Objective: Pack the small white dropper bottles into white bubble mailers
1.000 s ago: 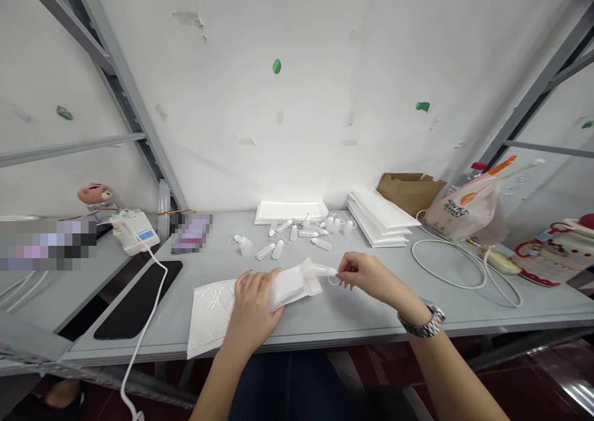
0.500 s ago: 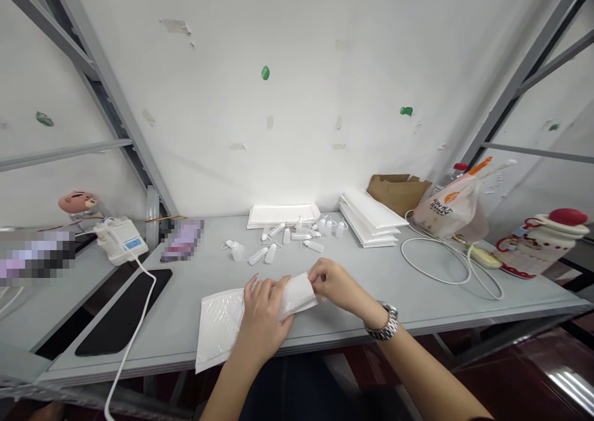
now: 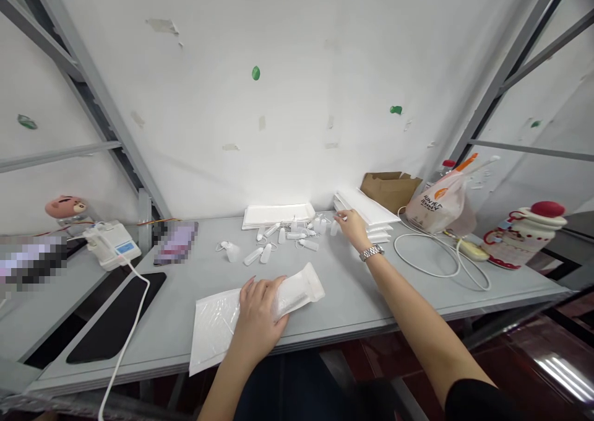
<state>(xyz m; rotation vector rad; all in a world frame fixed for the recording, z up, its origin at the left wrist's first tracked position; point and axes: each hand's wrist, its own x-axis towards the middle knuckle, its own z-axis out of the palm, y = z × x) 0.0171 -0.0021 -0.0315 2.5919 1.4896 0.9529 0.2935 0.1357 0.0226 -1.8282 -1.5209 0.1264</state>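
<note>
A white padded envelope (image 3: 214, 325) lies at the front of the desk, its right end raised and its mouth partly open. My left hand (image 3: 260, 312) is wrapped over its middle, fingers on top and thumb at the near side. My right hand (image 3: 351, 226), with a metal watch on the wrist, is stretched to the back of the desk. Its fingertips pinch the top of a small translucent squeeze bottle (image 3: 334, 228), which still stands on the desk. Several similar bottles (image 3: 266, 254) with tethered caps lie and stand to its left.
Flat white envelopes (image 3: 278, 214) lie by the wall, and a stack of white envelopes (image 3: 378, 213) sits beside my right hand. Further right are a brown cardboard box (image 3: 392, 189), a plastic bag (image 3: 436, 204), a white cable (image 3: 417, 272) and a decorated bottle (image 3: 524, 235). A black pad (image 3: 116, 319) lies left.
My right hand has left the envelope's mouth and moved up and right to the small bottle. My left hand keeps its hold on the envelope. The view has shifted slightly.
</note>
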